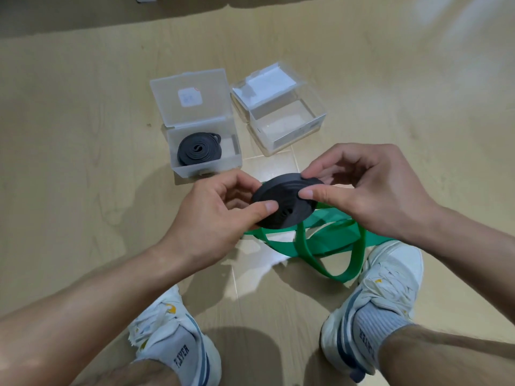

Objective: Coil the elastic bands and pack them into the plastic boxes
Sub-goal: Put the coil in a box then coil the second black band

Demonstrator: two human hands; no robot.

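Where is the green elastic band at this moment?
The green elastic band lies uncoiled on the floor, low and right of centre in the head view, under both hands and beside the right shoe.

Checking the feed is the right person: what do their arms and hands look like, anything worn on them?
Both forearms are bare, with no sleeves in view. The left hand and right hand wear no gloves, rings, watch or wristband. Fingernails are short and unpainted.
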